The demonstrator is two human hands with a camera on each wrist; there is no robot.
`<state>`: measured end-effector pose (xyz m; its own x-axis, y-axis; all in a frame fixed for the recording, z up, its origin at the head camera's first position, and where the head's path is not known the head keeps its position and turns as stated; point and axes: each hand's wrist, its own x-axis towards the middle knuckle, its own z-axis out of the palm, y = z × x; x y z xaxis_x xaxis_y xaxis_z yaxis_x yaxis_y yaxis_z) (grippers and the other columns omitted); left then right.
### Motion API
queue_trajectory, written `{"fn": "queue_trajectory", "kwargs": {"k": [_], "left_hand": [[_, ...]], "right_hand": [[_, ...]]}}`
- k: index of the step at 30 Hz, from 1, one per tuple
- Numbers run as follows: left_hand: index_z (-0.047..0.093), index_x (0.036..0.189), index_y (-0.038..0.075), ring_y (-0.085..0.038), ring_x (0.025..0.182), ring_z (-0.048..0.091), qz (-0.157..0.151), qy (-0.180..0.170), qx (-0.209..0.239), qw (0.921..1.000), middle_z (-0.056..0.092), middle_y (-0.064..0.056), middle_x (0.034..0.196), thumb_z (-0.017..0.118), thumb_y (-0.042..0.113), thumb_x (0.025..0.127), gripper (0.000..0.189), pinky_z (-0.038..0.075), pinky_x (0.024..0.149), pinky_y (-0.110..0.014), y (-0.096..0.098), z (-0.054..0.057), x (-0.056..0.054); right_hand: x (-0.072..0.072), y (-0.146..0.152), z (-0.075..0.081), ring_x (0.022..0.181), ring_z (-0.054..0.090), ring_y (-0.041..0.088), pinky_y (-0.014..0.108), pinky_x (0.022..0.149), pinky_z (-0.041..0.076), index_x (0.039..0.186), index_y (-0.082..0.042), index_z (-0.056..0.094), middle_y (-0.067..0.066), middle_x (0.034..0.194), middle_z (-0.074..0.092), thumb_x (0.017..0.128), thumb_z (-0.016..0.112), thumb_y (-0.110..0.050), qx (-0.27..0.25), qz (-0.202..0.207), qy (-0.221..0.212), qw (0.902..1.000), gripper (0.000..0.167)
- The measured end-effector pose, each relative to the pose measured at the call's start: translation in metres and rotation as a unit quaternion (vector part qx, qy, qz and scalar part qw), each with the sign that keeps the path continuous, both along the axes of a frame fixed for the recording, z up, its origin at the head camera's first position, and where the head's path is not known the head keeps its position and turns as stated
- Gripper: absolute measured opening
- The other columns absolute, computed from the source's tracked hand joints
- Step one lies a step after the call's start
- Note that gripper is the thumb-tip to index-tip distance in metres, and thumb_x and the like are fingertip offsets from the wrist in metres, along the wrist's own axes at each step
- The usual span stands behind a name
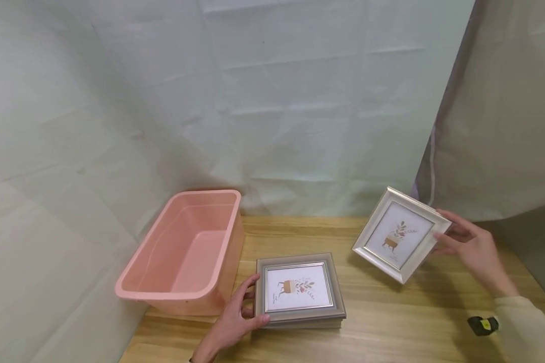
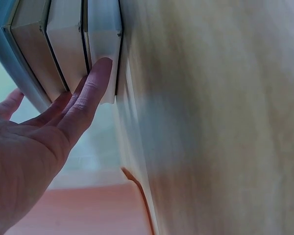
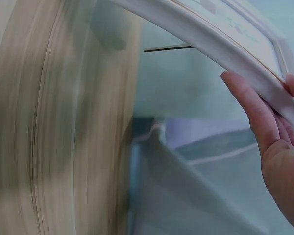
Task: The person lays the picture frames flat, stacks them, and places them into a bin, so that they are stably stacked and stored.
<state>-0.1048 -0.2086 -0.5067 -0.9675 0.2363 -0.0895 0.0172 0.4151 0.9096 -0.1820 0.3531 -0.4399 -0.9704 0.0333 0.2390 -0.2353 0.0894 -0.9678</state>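
My right hand [image 1: 474, 249] holds a white picture frame [image 1: 427, 207] by its right edge. The thumb lies on the front, and the frame is tilted and raised above the table. It shows a printed plant in a brown pot; in the right wrist view the frame's pale side [image 3: 206, 36] meets my fingers. A stack of several picture frames [image 1: 338, 297] lies flat on the table, a grey one on top with a similar print. Against the stack's left end rests my left hand [image 1: 231, 322], thumb at the near corner. Straight fingers [image 2: 85, 105] touch the stacked edges in the left wrist view.
A pink plastic tub [image 1: 229, 242] stands on the wooden table [image 1: 372, 322], left of the stack. Its visible inside holds nothing. Pale cloth sheets [image 1: 290, 111] hang behind and at the sides. A black strap with a yellow patch [image 1: 483, 325] shows by the right sleeve.
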Motion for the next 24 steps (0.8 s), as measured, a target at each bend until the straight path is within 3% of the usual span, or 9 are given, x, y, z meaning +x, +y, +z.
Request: {"fn": "queue_trajectory", "kwargs": {"k": [3,6,13,16,21,24], "left_hand": [[0.036,0.169,0.023,-0.036,0.126,0.064,0.002,-0.002,-0.001,1.0,0.048,-0.024,0.162,0.09,0.025,0.089,0.096,0.061,0.084,-0.027,-0.001,0.0,0.001],[0.035,0.169,0.024,-0.035,0.124,0.065,0.002,-0.004,-0.005,1.0,0.049,-0.025,0.161,0.09,0.026,0.089,0.097,0.061,0.083,-0.027,-0.001,0.0,0.001],[0.036,0.168,0.024,-0.034,0.122,0.066,-0.001,0.002,-0.001,1.0,0.051,-0.029,0.157,0.09,0.025,0.088,0.097,0.062,0.083,-0.028,-0.001,0.003,0.002],[0.041,0.166,0.024,-0.037,0.123,0.066,0.008,0.018,-0.009,0.9998,0.05,-0.028,0.159,0.091,0.023,0.086,0.094,0.064,0.087,-0.038,0.001,0.006,0.002],[0.051,0.16,0.022,-0.049,0.135,0.058,0.05,0.081,-0.043,0.9946,0.042,-0.019,0.17,0.091,0.028,0.084,0.086,0.058,0.099,-0.068,0.011,0.014,-0.001],[0.057,0.155,0.018,-0.045,0.141,0.052,0.071,0.162,-0.074,0.9815,0.046,-0.016,0.168,0.089,0.03,0.085,0.078,0.051,0.103,-0.076,0.019,0.02,-0.004]], "right_hand": [[0.006,-0.011,0.001,0.09,0.081,0.006,0.034,0.065,0.067,0.155,-0.01,0.061,-0.011,0.111,0.082,0.097,0.072,0.011,-0.061,0.017,0.016,0.9979,0.062],[0.012,-0.02,0.005,0.094,0.081,0.005,0.034,0.065,0.067,0.156,-0.009,0.06,-0.012,0.115,0.083,0.098,0.071,0.012,-0.081,0.016,0.025,0.9963,0.063],[0.022,-0.043,0.025,0.094,0.082,0.007,0.037,0.064,0.067,0.156,-0.007,0.059,-0.008,0.113,0.084,0.096,0.073,0.012,-0.138,-0.014,0.027,0.99,0.064],[0.026,-0.054,0.032,0.092,0.082,0.009,0.039,0.063,0.067,0.153,-0.007,0.062,-0.005,0.111,0.084,0.095,0.074,0.013,-0.174,-0.027,0.024,0.9841,0.063],[0.034,-0.075,0.039,0.09,0.082,0.01,0.04,0.063,0.067,0.153,-0.008,0.062,-0.005,0.115,0.084,0.094,0.076,0.011,-0.202,-0.053,0.013,0.9778,0.064],[0.039,-0.088,0.04,0.09,0.082,0.009,0.039,0.062,0.067,0.155,-0.009,0.06,-0.006,0.116,0.083,0.093,0.077,0.011,-0.212,-0.073,0.005,0.9746,0.066]]}}
